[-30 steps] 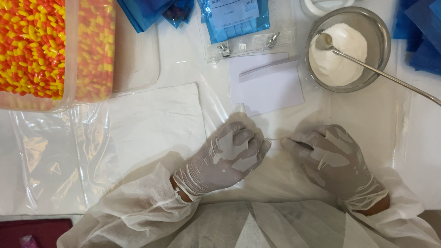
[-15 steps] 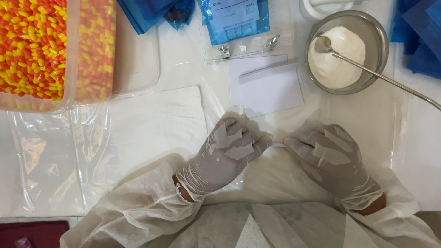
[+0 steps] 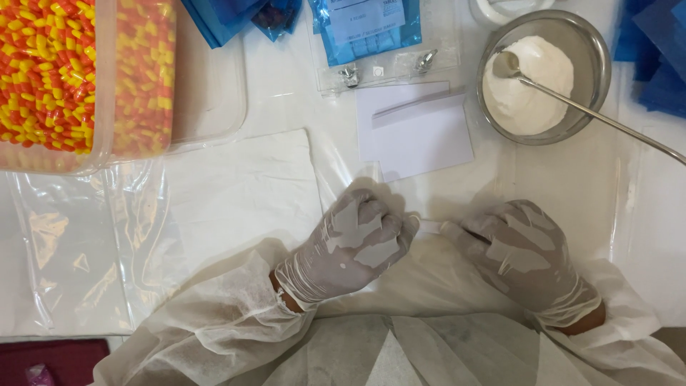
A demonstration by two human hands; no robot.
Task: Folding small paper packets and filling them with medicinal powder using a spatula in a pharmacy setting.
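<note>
Both hands gloved, low centre of view, facing each other over the plastic-covered surface [image 3: 572,186]. Left hand [image 3: 350,243] curled into a loose fist, fingertips pinched on one end of a small white strip [image 3: 429,225]; right hand [image 3: 518,250] likewise curled, thumb and forefinger pinched on the other end. Strip spans the short gap between the two hands, roughly level, just above the surface; too small to tell whether it is paper or a capsule part. Just beyond the hands lie two overlapping white paper slips [image 3: 418,132], flat, apart from the fingers. Right of the slips stands a round metal bowl [image 3: 597,78] of white powder [image 3: 525,86], with a long-handled spoon [image 3: 593,114] resting in it, scoop in the powder, handle running out over the rim toward the right edge. Far left, a clear tub [image 3: 107,86] filled with orange-and-yellow capsules [image 3: 43,71]. A white sheet [image 3: 243,189] lies flat left of the left hand. Blue pouches [image 3: 364,28] at top centre; two small metal clips [image 3: 386,68] just below them. White disposable sleeves [image 3: 214,322] cover both wrists.
</note>
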